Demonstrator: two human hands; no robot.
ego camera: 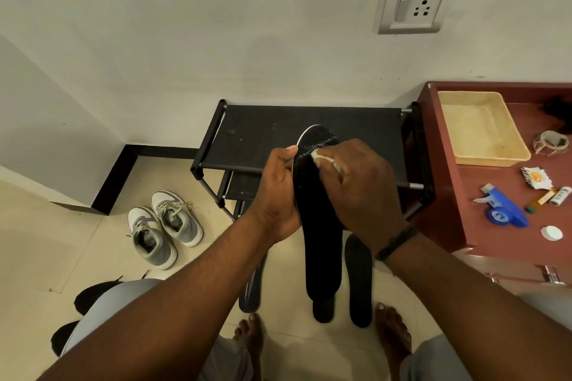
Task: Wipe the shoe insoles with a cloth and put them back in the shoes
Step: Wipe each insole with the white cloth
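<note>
The left hand holds a long black insole by its side edge, with the fingers curled round it and the thumb on top. The insole stands almost upright between the two hands, toe end up and heel end hanging down toward the floor. The right hand is curled into a fist round a small white cloth and presses it on the top part of the insole, just beside the left thumb. Only a bit of the cloth peeks out between the fingers.

Below the hands, two more dark insoles lie on the floor, near the person's bare feet. Behind the hands stands a black shoe rack. Far off to the left of the left hand, a pair of grey shoes sits side by side on the floor.
</note>
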